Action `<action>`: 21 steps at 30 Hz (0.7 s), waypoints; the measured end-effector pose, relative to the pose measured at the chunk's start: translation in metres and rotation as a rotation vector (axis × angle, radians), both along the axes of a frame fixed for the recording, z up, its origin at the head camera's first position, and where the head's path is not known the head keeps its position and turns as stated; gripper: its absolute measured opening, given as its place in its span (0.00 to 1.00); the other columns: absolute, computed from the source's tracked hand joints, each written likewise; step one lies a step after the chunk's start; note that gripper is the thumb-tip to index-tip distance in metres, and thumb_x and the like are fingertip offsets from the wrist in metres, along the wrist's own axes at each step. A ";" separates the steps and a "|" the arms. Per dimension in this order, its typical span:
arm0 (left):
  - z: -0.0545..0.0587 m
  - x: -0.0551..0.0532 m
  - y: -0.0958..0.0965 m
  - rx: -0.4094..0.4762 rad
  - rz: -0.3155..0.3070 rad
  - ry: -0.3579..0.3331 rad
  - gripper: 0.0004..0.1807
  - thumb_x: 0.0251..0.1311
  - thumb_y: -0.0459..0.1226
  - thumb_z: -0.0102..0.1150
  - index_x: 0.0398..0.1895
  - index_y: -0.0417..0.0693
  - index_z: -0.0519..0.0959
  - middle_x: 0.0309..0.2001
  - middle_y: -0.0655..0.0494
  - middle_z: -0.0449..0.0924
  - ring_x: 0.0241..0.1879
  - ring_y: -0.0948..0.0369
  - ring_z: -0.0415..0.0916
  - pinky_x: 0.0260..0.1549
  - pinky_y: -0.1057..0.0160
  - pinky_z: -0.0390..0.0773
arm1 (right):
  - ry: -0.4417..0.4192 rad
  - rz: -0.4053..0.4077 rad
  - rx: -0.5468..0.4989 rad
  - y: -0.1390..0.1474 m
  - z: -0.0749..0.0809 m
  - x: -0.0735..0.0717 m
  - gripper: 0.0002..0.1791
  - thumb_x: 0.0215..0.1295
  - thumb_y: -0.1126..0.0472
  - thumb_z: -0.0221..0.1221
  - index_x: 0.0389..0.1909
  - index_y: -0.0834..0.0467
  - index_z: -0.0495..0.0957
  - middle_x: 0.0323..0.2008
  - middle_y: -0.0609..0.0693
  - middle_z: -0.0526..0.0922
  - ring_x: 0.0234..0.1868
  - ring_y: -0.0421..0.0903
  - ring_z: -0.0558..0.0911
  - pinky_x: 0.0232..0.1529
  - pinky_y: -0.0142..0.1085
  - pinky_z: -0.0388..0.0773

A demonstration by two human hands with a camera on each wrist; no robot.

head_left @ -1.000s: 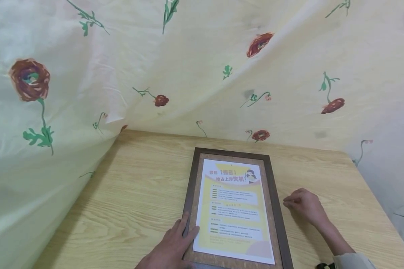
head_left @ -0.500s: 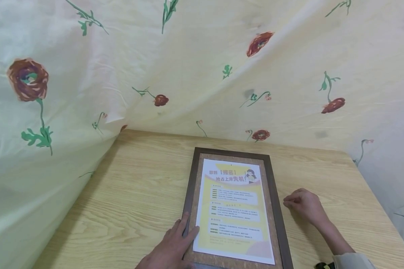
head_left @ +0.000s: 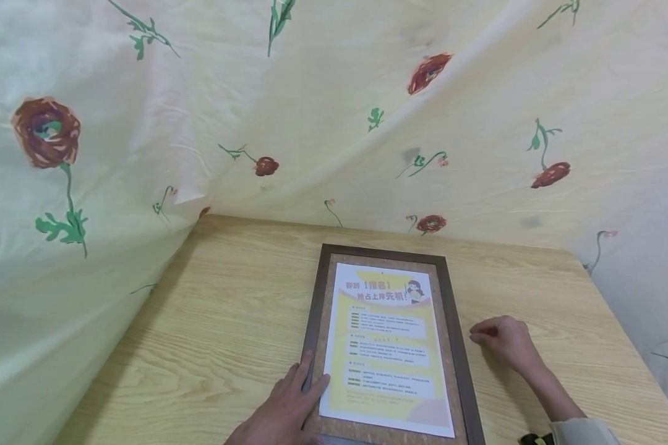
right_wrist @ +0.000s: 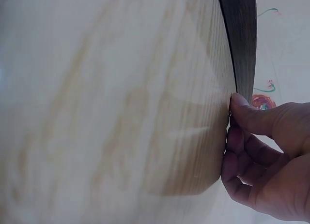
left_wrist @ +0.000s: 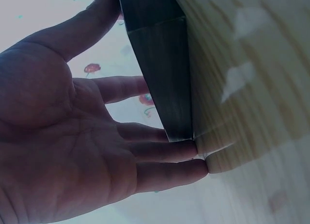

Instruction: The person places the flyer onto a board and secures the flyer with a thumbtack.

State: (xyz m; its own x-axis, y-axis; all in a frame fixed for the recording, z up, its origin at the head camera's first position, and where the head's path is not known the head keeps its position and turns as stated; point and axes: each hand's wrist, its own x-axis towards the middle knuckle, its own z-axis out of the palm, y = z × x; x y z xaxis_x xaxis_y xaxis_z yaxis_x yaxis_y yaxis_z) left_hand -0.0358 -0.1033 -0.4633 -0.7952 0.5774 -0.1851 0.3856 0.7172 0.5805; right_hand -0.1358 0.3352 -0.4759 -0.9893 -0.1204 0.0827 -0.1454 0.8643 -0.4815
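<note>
A framed cork board [head_left: 386, 428] with a dark wooden rim lies on the table, a yellow-and-white printed poster [head_left: 386, 352] on its cork. A tiny dark dot shows at the poster's top middle. My left hand [head_left: 284, 402] holds the board's left edge, thumb over the rim onto the poster's margin and fingers along the outer side. In the left wrist view, fingertips touch the table beside the dark frame edge [left_wrist: 162, 74]. Right of the board, my right hand [head_left: 506, 340] rests on the table, thumb and forefinger tips together. I cannot tell whether they pinch anything small.
The light wood-grain table [head_left: 222, 321] carries the board near its front middle. A cream floral cloth [head_left: 312, 111] hangs along the back and both sides. Beside my right sleeve [head_left: 584, 432] a small black object [head_left: 536, 439] shows at the lower edge.
My right hand has sunk very slightly toward the table, its fingertips still together. The left hand, board and poster stay where they were.
</note>
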 end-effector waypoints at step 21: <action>-0.001 0.000 0.000 -0.020 -0.010 0.026 0.52 0.45 0.51 0.77 0.71 0.44 0.63 0.73 0.27 0.41 0.67 0.29 0.51 0.51 0.29 0.67 | 0.003 0.040 0.023 0.004 0.001 0.002 0.02 0.57 0.70 0.67 0.31 0.64 0.86 0.31 0.56 0.87 0.34 0.54 0.85 0.35 0.48 0.81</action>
